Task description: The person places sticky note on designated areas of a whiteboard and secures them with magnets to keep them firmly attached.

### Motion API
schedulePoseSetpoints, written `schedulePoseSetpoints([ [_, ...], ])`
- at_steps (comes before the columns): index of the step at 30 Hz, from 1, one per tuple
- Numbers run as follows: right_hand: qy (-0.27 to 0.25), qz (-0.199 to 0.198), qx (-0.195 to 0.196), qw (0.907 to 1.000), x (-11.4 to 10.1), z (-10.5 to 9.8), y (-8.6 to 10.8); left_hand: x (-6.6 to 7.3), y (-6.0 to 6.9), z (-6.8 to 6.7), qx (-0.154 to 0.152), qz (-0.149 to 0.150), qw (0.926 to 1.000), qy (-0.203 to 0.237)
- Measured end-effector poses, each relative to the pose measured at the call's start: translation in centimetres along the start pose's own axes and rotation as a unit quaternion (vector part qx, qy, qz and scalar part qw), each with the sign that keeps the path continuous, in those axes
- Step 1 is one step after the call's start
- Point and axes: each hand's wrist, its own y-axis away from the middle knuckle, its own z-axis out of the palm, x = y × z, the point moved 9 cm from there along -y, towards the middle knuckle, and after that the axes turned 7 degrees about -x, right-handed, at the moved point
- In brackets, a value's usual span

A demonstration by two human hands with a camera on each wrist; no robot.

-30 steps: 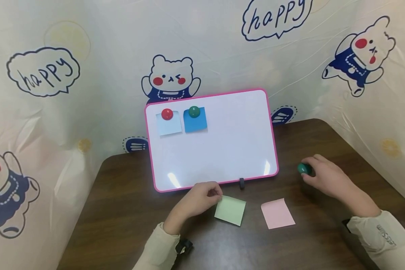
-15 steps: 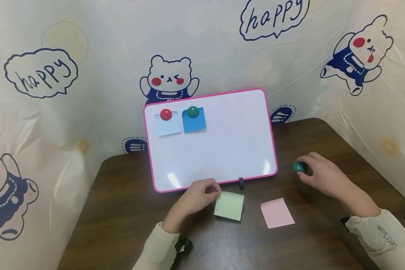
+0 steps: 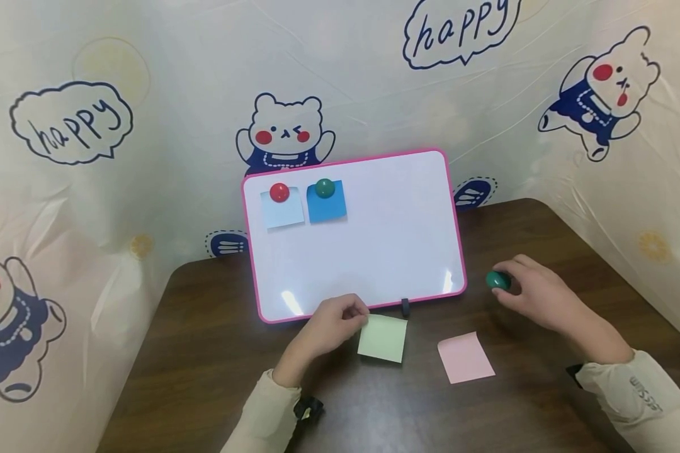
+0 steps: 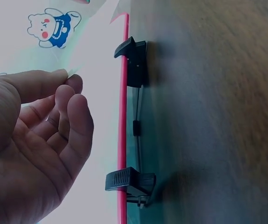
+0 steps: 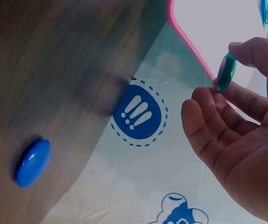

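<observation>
My left hand (image 3: pixel 333 324) pinches the upper left corner of a pale green sticky note (image 3: pixel 382 338), just below the whiteboard's lower edge. Between thumb and finger my right hand (image 3: pixel 544 292) holds a round green magnet (image 3: pixel 497 280), right of the board; the right wrist view shows that magnet (image 5: pixel 226 72) edge-on. A pink sticky note (image 3: pixel 466 357) lies on the table between the hands. On the pink-framed whiteboard (image 3: pixel 374 251), a red magnet (image 3: pixel 279 192) sits over a light blue note (image 3: pixel 283 211), and another green magnet (image 3: pixel 325 188) over a darker blue note (image 3: pixel 327 209).
A blue magnet (image 5: pixel 32 162) lies on the table in the right wrist view, hidden in the head view. Black clips (image 4: pixel 131 181) hold the board's lower edge above the dark wooden table (image 3: pixel 204 377). A printed curtain (image 3: pixel 175 126) hangs behind.
My left hand has drawn the green note slightly up toward the board. The right hand has shifted a little left with the green magnet. The pink note stays put.
</observation>
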Motion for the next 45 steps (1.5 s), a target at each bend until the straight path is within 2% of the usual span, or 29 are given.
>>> schedulePoseSetpoints([
  [9, 0.004, 0.005, -0.001, 1.0, -0.1, -0.1, -0.1, 0.2, -0.6, -0.7, 0.024, 0.009, 0.9996, 0.01],
  [23, 0.005, -0.008, 0.004, 1.0, -1.6, -0.6, -0.5, 1.0, -1.4, -2.2, 0.068, 0.035, 0.9963, 0.039],
  [34, 0.011, -0.032, 0.017, 0.9993, -2.6, -0.9, -0.8, 1.7, -2.4, -3.1, 0.097, 0.016, 0.9938, 0.052],
  [45, 0.015, -0.045, 0.026, 0.9985, -3.2, -0.8, -1.1, 1.7, -2.8, -4.4, 0.108, 0.004, 0.9912, 0.075],
])
